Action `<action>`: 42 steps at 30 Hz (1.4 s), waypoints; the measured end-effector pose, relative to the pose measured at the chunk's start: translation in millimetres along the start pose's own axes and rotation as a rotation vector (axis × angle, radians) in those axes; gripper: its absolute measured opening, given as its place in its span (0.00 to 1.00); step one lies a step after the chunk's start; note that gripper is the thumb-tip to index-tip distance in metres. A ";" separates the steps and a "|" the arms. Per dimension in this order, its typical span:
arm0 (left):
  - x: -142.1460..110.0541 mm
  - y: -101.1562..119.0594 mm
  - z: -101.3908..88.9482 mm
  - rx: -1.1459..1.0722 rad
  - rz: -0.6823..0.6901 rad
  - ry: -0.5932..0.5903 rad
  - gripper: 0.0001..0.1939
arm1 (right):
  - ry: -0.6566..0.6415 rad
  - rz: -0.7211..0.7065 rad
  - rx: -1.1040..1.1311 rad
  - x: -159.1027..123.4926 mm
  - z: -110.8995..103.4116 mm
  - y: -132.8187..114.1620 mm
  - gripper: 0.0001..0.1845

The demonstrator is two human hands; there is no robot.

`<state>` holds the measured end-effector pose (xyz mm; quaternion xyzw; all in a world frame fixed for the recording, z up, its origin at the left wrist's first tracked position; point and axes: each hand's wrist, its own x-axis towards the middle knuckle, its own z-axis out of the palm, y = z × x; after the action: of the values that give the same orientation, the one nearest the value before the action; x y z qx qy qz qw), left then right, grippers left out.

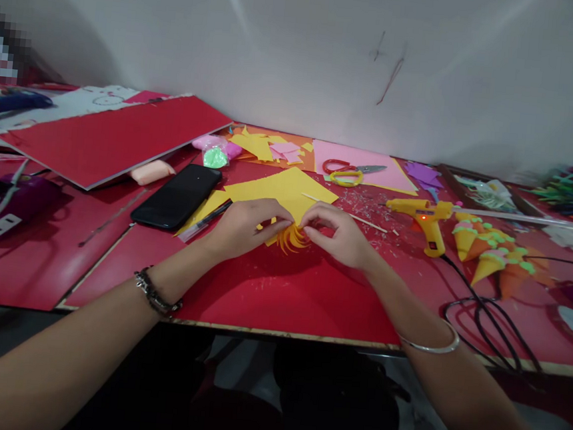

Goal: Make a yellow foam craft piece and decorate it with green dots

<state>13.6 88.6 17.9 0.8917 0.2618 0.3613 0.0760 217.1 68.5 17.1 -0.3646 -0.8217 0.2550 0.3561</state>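
Between my two hands is a fringed yellow strip (292, 239), its thin cut ends curling down toward me. My left hand (251, 224) pinches it from the left with thumb and fingertips. From the right, my right hand (336, 233) pinches the same strip, close to the left fingertips. The fingers hide the strip's upper edge. Behind my hands lies a yellow sheet (281, 186), flat on the red table (279, 295). A thin white stick (369, 222) lies beyond my right hand.
A black phone (176, 196) lies left of my hands. Scissors (353, 173) rest at the back on pink paper. Right of them stands a yellow glue gun (424, 220) with a lit light and trailing cord (478, 312), beside small paper cones (490, 263). A red board (123, 137) leans back left.
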 end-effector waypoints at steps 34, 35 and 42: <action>1.9 -0.1 -1.6 0.014 -0.080 0.126 0.06 | 0.006 0.020 0.010 0.1 -1.0 0.3 0.05; 2.2 0.3 -1.8 0.017 -0.085 0.128 0.06 | 0.006 0.020 0.008 0.1 -1.0 0.3 0.05; 2.1 0.6 -3.5 0.016 -0.125 0.115 0.08 | 0.005 0.015 -0.004 0.4 -1.3 0.0 0.05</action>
<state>12.7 89.0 21.8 0.8519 0.3239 0.4044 0.0763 217.9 69.0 18.0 -0.3722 -0.8185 0.2553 0.3555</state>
